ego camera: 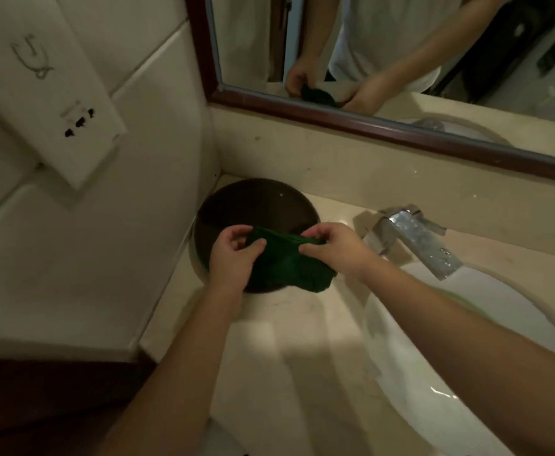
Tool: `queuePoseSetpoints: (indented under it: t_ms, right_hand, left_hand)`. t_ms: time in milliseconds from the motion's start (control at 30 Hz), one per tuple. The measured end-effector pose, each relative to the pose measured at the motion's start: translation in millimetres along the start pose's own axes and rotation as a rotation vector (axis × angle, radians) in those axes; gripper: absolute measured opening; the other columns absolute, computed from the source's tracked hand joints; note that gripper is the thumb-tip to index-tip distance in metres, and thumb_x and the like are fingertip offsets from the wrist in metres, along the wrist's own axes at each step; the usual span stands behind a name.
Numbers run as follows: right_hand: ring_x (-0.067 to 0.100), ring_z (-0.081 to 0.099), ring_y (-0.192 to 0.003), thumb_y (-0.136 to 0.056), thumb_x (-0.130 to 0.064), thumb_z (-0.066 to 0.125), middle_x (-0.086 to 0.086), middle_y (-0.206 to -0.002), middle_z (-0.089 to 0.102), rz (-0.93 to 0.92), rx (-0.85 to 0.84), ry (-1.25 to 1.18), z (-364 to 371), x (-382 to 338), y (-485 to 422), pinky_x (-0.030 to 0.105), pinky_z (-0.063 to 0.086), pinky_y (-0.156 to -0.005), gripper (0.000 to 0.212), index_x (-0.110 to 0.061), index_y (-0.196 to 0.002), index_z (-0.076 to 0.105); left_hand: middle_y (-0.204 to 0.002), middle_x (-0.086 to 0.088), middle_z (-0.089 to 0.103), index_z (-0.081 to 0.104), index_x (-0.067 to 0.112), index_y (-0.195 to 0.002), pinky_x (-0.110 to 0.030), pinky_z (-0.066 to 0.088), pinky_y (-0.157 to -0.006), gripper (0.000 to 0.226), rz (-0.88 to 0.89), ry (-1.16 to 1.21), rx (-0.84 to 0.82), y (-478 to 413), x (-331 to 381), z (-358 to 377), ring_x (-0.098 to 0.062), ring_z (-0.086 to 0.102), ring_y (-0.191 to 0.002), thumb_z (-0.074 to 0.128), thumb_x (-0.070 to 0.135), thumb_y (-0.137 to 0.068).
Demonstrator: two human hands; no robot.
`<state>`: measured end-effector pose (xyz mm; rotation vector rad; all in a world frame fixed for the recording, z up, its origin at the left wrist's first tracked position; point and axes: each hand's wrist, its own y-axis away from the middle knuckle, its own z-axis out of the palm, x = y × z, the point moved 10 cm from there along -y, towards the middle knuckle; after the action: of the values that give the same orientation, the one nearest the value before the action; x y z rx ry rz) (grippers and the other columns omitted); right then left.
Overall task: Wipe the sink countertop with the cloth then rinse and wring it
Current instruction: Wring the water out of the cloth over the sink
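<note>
A dark green cloth [290,263] hangs between my two hands above the left part of the beige countertop [289,350]. My left hand [235,258] pinches its left top edge and my right hand [333,246] pinches its right top edge. The cloth's lower part droops in a bunch over a dark round bowl [253,200]. The white sink basin [434,373] lies to the right, under my right forearm. The chrome faucet [417,238] stands behind the basin, spout pointing toward it; I see no water running.
A tiled wall with a white socket plate [44,90] closes the left side. A wood-framed mirror [384,126] hangs behind the counter and reflects my hands and the cloth. The counter's front edge runs along the bottom.
</note>
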<state>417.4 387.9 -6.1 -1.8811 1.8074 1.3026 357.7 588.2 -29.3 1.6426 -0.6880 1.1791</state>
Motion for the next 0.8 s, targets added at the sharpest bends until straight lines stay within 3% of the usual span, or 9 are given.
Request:
queuePoseSetpoints:
  t_ms: [100, 200, 333, 433, 533, 633, 700, 800]
  right_hand:
    - [0.012, 0.061, -0.083, -0.079, -0.034, 0.077, -0.001, -0.097, 0.067, 0.039, -0.058, 0.158, 5, -2, -33, 0.027, 0.05, -0.071, 0.023, -0.022, -0.097, 0.07]
    - [0.018, 0.059, -0.09, -0.077, -0.033, 0.078, 0.002, -0.101, 0.066, 0.08, -0.153, 0.261, 18, 1, -58, 0.026, 0.044, -0.075, 0.028, -0.017, -0.1, 0.071]
    - [0.024, 0.061, -0.097, -0.079, -0.029, 0.075, 0.005, -0.099, 0.067, 0.013, -0.052, 0.432, 18, -10, -79, 0.028, 0.046, -0.078, 0.022, -0.018, -0.098, 0.069]
    - [0.03, 0.058, -0.101, -0.084, -0.021, 0.061, 0.01, -0.107, 0.064, -0.21, 0.18, 0.596, 9, -34, -69, 0.035, 0.049, -0.083, 0.025, -0.018, -0.109, 0.065]
    - [0.028, 0.057, -0.101, -0.085, -0.017, 0.049, 0.009, -0.111, 0.065, -0.502, 0.259, 0.62, 21, -50, -29, 0.036, 0.048, -0.085, 0.033, -0.016, -0.112, 0.066]
    - [0.029, 0.056, -0.115, -0.089, -0.025, 0.045, 0.01, -0.125, 0.063, -0.583, 0.134, 0.711, 51, -28, -1, 0.04, 0.046, -0.099, 0.041, -0.013, -0.123, 0.063]
    - [0.031, 0.037, -0.139, -0.095, -0.04, 0.035, 0.013, -0.149, 0.044, -0.469, -0.058, 0.834, 71, 4, 5, 0.04, 0.029, -0.117, 0.058, -0.011, -0.143, 0.044]
    - [0.025, 0.005, -0.15, -0.095, -0.055, 0.016, 0.009, -0.163, 0.012, -0.425, -0.197, 0.932, 84, 31, 9, 0.038, 0.006, -0.123, 0.072, -0.013, -0.154, 0.015]
  left_hand:
    - [-0.107, 0.005, 0.06, 0.055, 0.03, -0.115, -0.03, 0.048, -0.085, 0.032, 0.014, -0.051, 0.031, -10, -15, 0, -0.018, 0.059, -0.105, 0.062, 0.01, -0.09]
    - [-0.121, 0.003, 0.055, 0.047, 0.033, -0.137, -0.03, 0.045, -0.096, 0.049, 0.005, -0.093, 0.051, -14, -30, 0, -0.015, 0.053, -0.116, 0.053, 0.009, -0.095]
    - [-0.139, -0.002, 0.049, 0.043, 0.028, -0.142, -0.034, 0.044, -0.103, 0.052, 0.018, -0.296, 0.134, -10, -34, -2, -0.021, 0.05, -0.126, 0.05, 0.011, -0.094]
    - [-0.143, -0.008, 0.04, 0.042, 0.017, -0.142, -0.036, 0.041, -0.103, 0.054, 0.297, -0.819, 0.208, 9, -7, 4, -0.028, 0.037, -0.134, 0.052, 0.013, -0.089]
    - [-0.15, -0.009, 0.038, 0.041, 0.014, -0.144, -0.043, 0.031, -0.114, 0.055, 0.542, -1.022, 0.01, 23, -3, 40, -0.029, 0.026, -0.143, 0.053, 0.021, -0.09]
    - [-0.158, -0.009, 0.025, 0.029, 0.019, -0.15, -0.044, 0.022, -0.118, 0.059, 0.445, -1.176, -0.233, 23, -38, 59, -0.03, 0.018, -0.146, 0.043, 0.038, -0.096]
    - [-0.161, -0.01, 0.015, 0.022, 0.019, -0.152, -0.045, 0.015, -0.119, 0.061, 0.405, -1.317, -0.265, 24, -54, 61, -0.03, 0.009, -0.148, 0.035, 0.046, -0.098]
    - [-0.162, -0.008, 0.009, 0.015, 0.021, -0.154, -0.045, 0.01, -0.12, 0.064, 0.354, -1.39, -0.267, 28, -57, 66, -0.028, 0.004, -0.149, 0.028, 0.051, -0.099]
